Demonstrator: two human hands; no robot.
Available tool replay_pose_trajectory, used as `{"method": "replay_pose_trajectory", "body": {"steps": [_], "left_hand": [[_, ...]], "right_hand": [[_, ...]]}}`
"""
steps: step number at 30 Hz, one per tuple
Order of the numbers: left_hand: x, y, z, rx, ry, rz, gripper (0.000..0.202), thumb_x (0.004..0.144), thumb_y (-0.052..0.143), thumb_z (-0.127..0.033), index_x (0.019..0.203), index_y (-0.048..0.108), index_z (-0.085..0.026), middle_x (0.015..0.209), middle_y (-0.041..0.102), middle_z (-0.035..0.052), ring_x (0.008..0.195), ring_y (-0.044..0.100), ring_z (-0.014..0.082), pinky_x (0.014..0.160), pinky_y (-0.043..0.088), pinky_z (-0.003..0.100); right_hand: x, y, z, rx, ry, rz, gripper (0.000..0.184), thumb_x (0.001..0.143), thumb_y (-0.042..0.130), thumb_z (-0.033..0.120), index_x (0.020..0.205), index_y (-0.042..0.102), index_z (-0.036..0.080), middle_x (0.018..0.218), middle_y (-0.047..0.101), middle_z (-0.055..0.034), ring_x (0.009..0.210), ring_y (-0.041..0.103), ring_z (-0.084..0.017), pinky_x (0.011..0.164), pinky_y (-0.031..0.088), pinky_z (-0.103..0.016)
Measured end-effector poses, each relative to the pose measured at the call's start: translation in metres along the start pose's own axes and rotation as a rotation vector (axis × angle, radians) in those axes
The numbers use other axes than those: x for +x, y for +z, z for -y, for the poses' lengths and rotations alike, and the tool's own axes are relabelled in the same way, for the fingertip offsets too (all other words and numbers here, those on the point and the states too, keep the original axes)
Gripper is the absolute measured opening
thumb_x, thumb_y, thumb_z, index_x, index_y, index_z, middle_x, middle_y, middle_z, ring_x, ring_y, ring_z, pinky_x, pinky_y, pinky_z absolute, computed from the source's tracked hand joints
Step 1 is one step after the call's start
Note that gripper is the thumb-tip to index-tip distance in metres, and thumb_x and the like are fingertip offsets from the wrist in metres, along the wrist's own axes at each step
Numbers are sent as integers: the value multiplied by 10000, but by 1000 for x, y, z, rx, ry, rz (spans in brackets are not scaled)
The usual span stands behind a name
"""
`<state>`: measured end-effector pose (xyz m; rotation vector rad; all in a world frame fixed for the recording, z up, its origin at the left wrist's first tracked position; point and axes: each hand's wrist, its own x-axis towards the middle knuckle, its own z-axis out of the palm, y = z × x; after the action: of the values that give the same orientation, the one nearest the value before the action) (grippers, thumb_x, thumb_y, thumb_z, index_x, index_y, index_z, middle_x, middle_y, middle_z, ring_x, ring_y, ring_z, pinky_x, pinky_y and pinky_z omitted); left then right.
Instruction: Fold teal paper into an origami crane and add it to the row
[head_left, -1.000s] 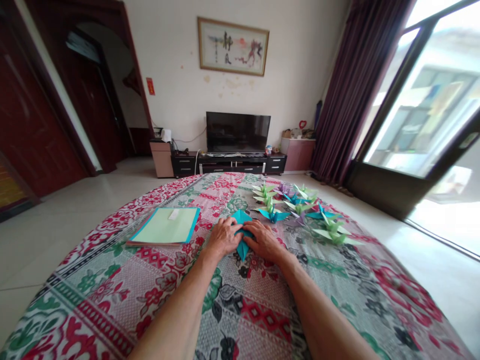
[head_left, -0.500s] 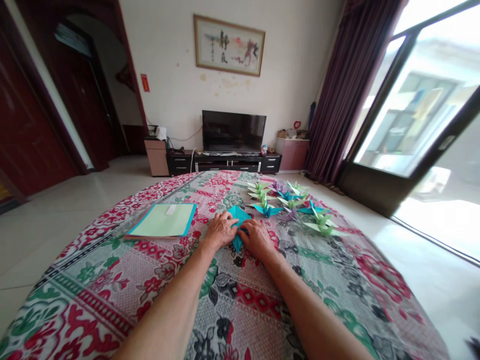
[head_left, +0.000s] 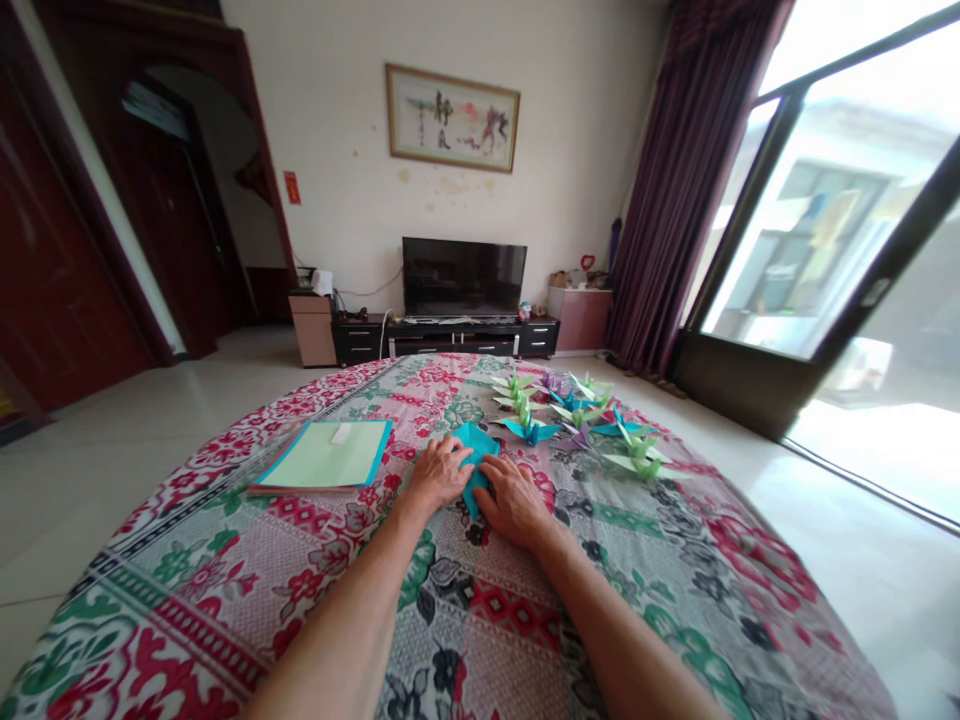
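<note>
A blue sheet of origami paper (head_left: 474, 440), partly folded with a point toward me, lies on the patterned tablecloth between my hands. My left hand (head_left: 439, 472) presses on its left side with bent fingers. From the right, my right hand (head_left: 516, 497) has its fingers on the paper's right edge, and the thumb sits near the lower point. Fingers cover part of both sides, so the folds there are hidden. Just beyond my right hand stands a blue paper crane (head_left: 531, 431), one of several folded cranes.
A stack of coloured paper (head_left: 330, 455), pale green on top with a small white piece on it, lies to the left. More cranes in green (head_left: 641, 458), purple (head_left: 576, 438) and blue spread at the back right. Beyond the round table (head_left: 300, 560) stands a television (head_left: 463, 277).
My right hand has shifted slightly down along the paper, its thumb now lower. The paper's lower part looks narrower. The head view has tilted up a little.
</note>
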<state>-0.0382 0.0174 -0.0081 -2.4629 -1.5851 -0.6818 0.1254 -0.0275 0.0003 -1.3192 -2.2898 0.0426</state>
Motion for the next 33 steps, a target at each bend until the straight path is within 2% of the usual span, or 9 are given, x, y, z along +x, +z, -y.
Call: {"method": "replay_pose_trajectory", "body": {"steps": [7,13,20,25,27,30,33], "left_hand": [[0,0,3,-86,3,-22,267,830,446,-186,998,653,-199,1085,635,43,1007,545,174,937,396,327],[-1,0,2,-57,4,-8,265,835,440,-207,1005,644,-204,1096,622,40,995,538,180,923,401,326],[0,0,0,-17,21,30,357,853,405,-197,1160,573,-267,1104,588,54,985,522,187,903,389,331],[1,0,-2,-9,-7,65,360,829,433,-190,1110,618,-318,1093,562,45,944,514,181,894,389,338],[1,-1,-4,-6,-23,52,329,832,442,-213,1074,641,-313,1086,564,42,952,508,186,896,390,344],[1,-2,-8,6,-58,24,282,849,451,-329,1031,664,-302,1078,576,42,960,505,201,884,399,353],[0,-2,-11,13,-81,19,285,847,458,-387,1017,669,-301,1098,582,44,974,508,216,872,405,363]], "right_hand": [[-1,0,0,16,9,-14,293,859,458,334,1097,565,201,1230,535,-90,1126,463,-237,946,303,-384],[0,0,1,25,15,-22,276,845,477,319,1074,579,203,1204,553,-87,1110,479,-229,940,325,-358],[2,-1,1,18,29,-18,240,820,505,303,1012,593,188,1145,575,-82,1096,488,-221,949,329,-335],[2,0,0,20,24,-30,218,814,505,294,987,596,196,1153,573,-76,1086,494,-214,950,337,-333],[2,0,0,21,22,-35,212,814,501,291,976,601,197,1160,572,-74,1081,497,-213,950,339,-334],[2,1,0,24,20,-40,214,812,497,281,975,609,200,1163,574,-72,1080,498,-214,954,338,-337],[1,1,-1,26,25,-31,255,815,491,290,1028,605,208,1186,566,-76,1102,488,-219,967,328,-352]]}}
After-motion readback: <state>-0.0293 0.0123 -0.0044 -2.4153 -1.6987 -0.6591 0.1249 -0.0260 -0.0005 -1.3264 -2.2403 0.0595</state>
